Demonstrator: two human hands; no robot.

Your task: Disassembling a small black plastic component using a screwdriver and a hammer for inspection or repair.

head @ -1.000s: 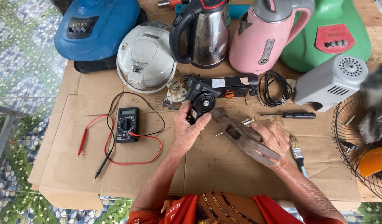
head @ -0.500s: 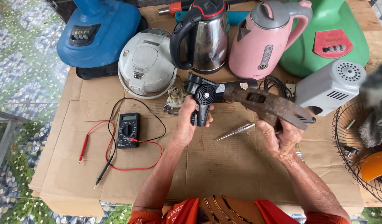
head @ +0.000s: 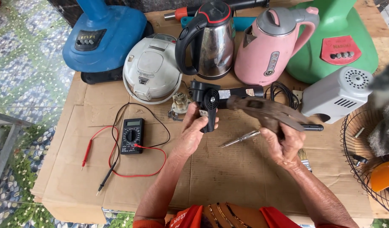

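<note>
left hand (head: 193,133) clamps the black hair dryer (head: 211,103) by its handle — steadying it — while right hand (head: 283,141) fingers wrap the brown tool (head: 268,112) at its body.

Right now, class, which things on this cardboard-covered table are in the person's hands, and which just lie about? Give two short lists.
In hand:
black handheld appliance with round grille, gripped by left hand
brown worn flat tool, held by right hand

Lying about:
black multimeter with red and black leads
silver screwdriver
steel kettle
pink kettle
white rice cooker
</note>
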